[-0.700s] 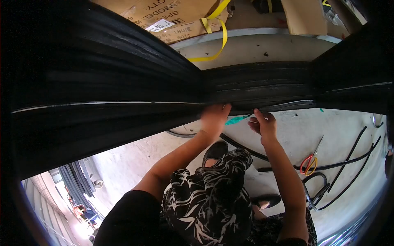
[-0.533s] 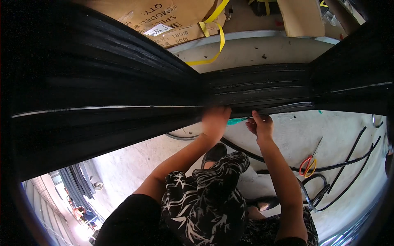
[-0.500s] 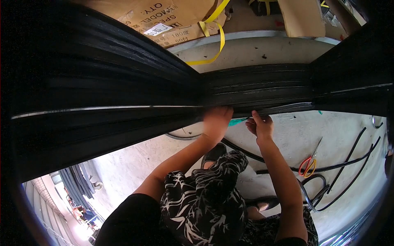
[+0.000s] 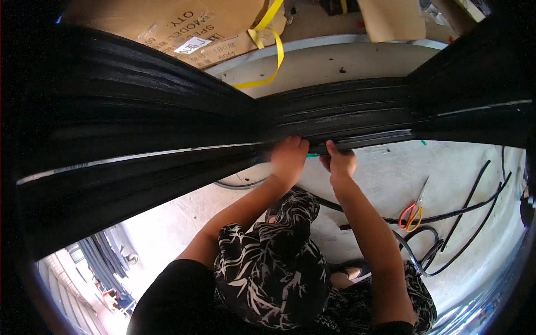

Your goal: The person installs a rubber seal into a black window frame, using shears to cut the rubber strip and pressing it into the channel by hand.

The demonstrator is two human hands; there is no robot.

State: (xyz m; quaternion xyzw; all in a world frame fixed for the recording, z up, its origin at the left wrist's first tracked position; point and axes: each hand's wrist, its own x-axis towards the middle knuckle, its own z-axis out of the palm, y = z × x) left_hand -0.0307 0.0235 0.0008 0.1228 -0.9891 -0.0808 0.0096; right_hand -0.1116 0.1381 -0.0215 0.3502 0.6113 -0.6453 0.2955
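Observation:
A large black frame [image 4: 346, 111] with long grooves spans the view, a short crosspiece between two long side pieces. My left hand [image 4: 288, 159] is closed over the near edge of the crosspiece, at its left corner, fingers together on top. Close to its right, my right hand [image 4: 340, 163] grips the same edge, thumb on top and fingers curled beneath. A bit of green material [image 4: 314, 156] shows between the hands under the edge. Whether a thin strip lies under my fingers I cannot tell.
Red-and-yellow-handled scissors [image 4: 414, 211] lie on the pale floor to the right, beside several black strips [image 4: 466, 206]. Beyond the frame are a cardboard box [image 4: 167, 28] and a yellow strap [image 4: 279, 56]. My patterned clothed knee [image 4: 273, 268] is below the frame.
The whole scene has shifted slightly left and up in the view. My left hand is less blurred, and my right hand has closed more fully on the edge, near the left one.

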